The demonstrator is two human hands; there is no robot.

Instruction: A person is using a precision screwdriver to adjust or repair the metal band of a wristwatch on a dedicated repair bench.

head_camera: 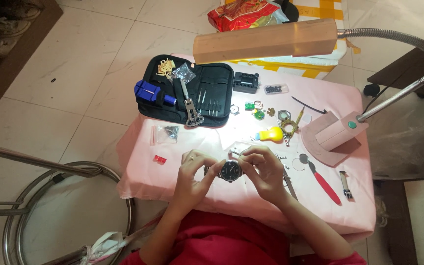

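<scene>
On table, open tool case (207, 83) holding screwdrivers (206, 102)

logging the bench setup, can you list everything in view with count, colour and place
wristwatch: 1, dark dial, held between both hands
tool case: 1, black, open, far left of table
blue tool: 1, on the case
desk lamp: 1, pink, base at right
yellow tool: 1, mid table
red-handled tool: 1, right of hands
small red piece: 1, left of hands
table cloth: 1, pink
glass-top stand: 1, metal rim, floor at left
left hand: 1, grip on watch's left side
right hand: 1, grip on watch's right side
</scene>
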